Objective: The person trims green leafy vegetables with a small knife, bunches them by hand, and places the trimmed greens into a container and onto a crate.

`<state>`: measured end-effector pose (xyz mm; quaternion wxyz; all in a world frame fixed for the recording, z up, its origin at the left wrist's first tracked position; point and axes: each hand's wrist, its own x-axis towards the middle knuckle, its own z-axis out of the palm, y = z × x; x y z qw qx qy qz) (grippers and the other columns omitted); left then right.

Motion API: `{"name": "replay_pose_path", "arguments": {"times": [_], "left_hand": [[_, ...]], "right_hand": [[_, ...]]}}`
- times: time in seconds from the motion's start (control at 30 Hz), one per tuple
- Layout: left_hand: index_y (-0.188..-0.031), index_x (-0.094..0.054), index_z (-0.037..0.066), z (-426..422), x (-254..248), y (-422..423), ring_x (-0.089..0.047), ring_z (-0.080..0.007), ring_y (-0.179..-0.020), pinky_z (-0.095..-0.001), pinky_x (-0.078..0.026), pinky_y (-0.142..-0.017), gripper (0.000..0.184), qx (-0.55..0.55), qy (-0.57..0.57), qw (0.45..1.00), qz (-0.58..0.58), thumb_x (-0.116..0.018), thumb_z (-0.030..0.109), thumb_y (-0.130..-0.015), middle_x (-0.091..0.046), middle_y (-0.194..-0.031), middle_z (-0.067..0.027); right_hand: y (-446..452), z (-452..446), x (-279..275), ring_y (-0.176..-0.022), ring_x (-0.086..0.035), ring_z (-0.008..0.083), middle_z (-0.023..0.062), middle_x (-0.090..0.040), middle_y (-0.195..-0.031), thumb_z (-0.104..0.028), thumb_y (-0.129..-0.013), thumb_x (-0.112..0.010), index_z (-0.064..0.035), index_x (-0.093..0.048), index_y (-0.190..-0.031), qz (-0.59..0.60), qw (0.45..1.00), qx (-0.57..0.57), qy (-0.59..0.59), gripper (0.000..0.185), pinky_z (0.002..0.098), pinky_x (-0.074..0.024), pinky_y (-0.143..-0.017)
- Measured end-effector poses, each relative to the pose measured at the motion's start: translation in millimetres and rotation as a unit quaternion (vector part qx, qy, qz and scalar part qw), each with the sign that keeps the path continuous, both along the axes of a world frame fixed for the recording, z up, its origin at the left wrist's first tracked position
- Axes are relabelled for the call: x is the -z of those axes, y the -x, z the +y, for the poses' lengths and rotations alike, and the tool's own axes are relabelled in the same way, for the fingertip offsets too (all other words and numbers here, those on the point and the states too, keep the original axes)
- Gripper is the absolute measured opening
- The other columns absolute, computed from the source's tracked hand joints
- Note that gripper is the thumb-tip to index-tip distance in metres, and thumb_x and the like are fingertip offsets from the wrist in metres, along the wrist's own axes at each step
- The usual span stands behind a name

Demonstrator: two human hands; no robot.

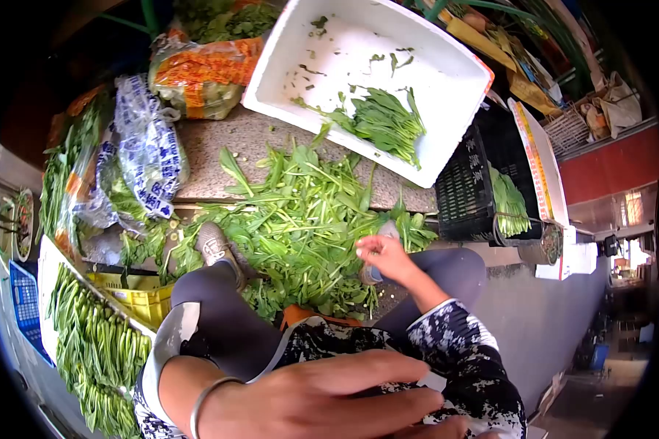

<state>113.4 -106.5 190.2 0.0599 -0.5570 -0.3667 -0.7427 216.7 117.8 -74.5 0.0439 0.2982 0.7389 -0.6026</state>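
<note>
Loose greens [304, 208]: heaped centre; I'd gather a few at once, ends aligned.
Left hand [322, 399]: near, fingers spread.
Right hand [388, 257]: curled toward their right side — I can't tell if it's pinching anything.
White box [447, 77]: far, holding a leafy bunch [388, 121].

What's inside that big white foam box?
The white foam box holds a bunch of leafy greens on the side nearer the person, plus scattered leaf scraps. The bunch covers the bottom beneath it, so anything there can't be seen.
</note>
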Motion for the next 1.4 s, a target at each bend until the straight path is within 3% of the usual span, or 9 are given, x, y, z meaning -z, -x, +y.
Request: {"name": "replay_pose_path", "arguments": {"times": [0.23,0.3,0.37,0.63,0.77,1.0,1.03,1.13,1.4], "left_hand": [[-0.075,-0.060,0.006,29,73,74,-0.060,-0.0175,-0.063,-0.0251,-0.046,-0.061,0.008,-0.096,0.183,0.974,0.092,-0.056,0.010,-0.080,-0.062,-0.073,-0.0057],[-0.087,-0.061,0.000,70,129,97,-0.060,-0.0218,-0.072,-0.0269,-0.046,-0.068,0.012,-0.220,0.334,0.916,-0.032,-0.060,-0.003,-0.074,-0.062,-0.082,-0.0120],[-0.094,-0.060,0.001,81,177,109,-0.059,-0.0259,-0.083,-0.0320,-0.046,-0.074,0.026,-0.237,0.535,0.811,0.002,-0.063,-0.001,-0.068,-0.061,-0.091,-0.0130],[-0.101,-0.057,0.007,119,200,116,-0.054,-0.0269,-0.088,-0.0366,-0.039,-0.083,0.034,-0.162,0.629,0.752,0.116,-0.065,0.009,-0.069,-0.059,-0.093,-0.0098],[-0.100,-0.057,0.007,128,208,120,-0.054,-0.0267,-0.087,-0.0372,-0.038,-0.084,0.032,-0.139,0.637,0.748,0.120,-0.064,0.008,-0.069,-0.058,-0.094,-0.0087],[-0.098,-0.058,0.005,126,219,118,-0.057,-0.0274,-0.079,-0.0351,-0.045,-0.073,0.032,-0.132,0.610,0.768,0.148,-0.063,0.006,-0.067,-0.060,-0.087,-0.0116],[-0.097,-0.058,0.004,125,223,118,-0.058,-0.0276,-0.079,-0.0355,-0.046,-0.071,0.031,-0.115,0.608,0.770,0.157,-0.062,0.004,-0.067,-0.060,-0.088,-0.0118],[-0.105,-0.055,0.005,127,221,110,-0.056,-0.0287,-0.092,-0.0351,-0.047,-0.080,0.034,-0.164,0.516,0.832,0.118,-0.059,0.004,-0.071,-0.057,-0.100,-0.0137],[-0.121,-0.048,0.012,119,168,91,-0.049,-0.0291,-0.108,-0.0339,-0.046,-0.083,0.049,-0.201,0.324,0.916,0.124,-0.064,0.012,-0.075,-0.045,-0.122,-0.0125]], "right_hand": [[66,143,-47,-0.061,-0.058,0.0134,0.0100,-0.062,-0.081,0.001,-0.079,-0.046,0.0001,-0.057,-0.097,-0.012,0.978,0.173,-0.117,0.021,0.0236,-0.0458,-0.057],[92,197,-32,-0.068,-0.058,0.0150,0.0102,-0.062,-0.082,0.003,-0.076,-0.043,0.0014,-0.058,-0.095,-0.001,0.958,0.234,-0.167,0.024,0.0258,-0.0467,-0.062],[114,281,19,-0.077,-0.060,0.0317,0.0191,-0.062,-0.085,-0.017,-0.082,-0.045,-0.0002,-0.059,-0.093,-0.053,0.908,0.198,-0.365,0.025,0.0386,-0.0451,-0.069],[191,372,62,-0.093,-0.057,0.0341,0.0208,-0.060,-0.095,-0.012,-0.075,-0.047,-0.0025,-0.059,-0.100,-0.087,0.849,0.188,-0.486,0.029,0.0379,-0.0435,-0.081],[202,391,61,-0.087,-0.059,0.0343,0.0218,-0.059,-0.097,-0.011,-0.071,-0.047,-0.0003,-0.059,-0.099,-0.284,0.835,0.092,-0.463,0.032,0.0384,-0.0454,-0.078],[188,355,-2,-0.083,-0.058,0.0353,0.0188,-0.061,-0.085,-0.016,-0.072,-0.051,-0.0030,-0.060,-0.092,-0.030,0.804,0.174,-0.568,0.026,0.0422,-0.0451,-0.072],[187,341,-7,-0.075,-0.059,0.0307,0.0159,-0.062,-0.077,-0.017,-0.070,-0.056,-0.0033,-0.060,-0.090,0.014,0.831,0.169,-0.530,0.024,0.0394,-0.0457,-0.068],[171,242,-51,-0.052,-0.054,0.0106,0.0102,-0.061,-0.070,-0.009,-0.074,-0.058,-0.0061,-0.053,-0.075,0.070,0.992,0.106,0.000,0.005,0.0213,-0.0365,-0.038],[129,63,-110,-0.055,-0.054,0.0125,0.0036,-0.055,-0.073,-0.008,-0.080,-0.057,-0.0044,-0.055,-0.092,-0.044,0.918,0.034,0.393,0.013,0.0180,-0.0341,-0.034]]}}
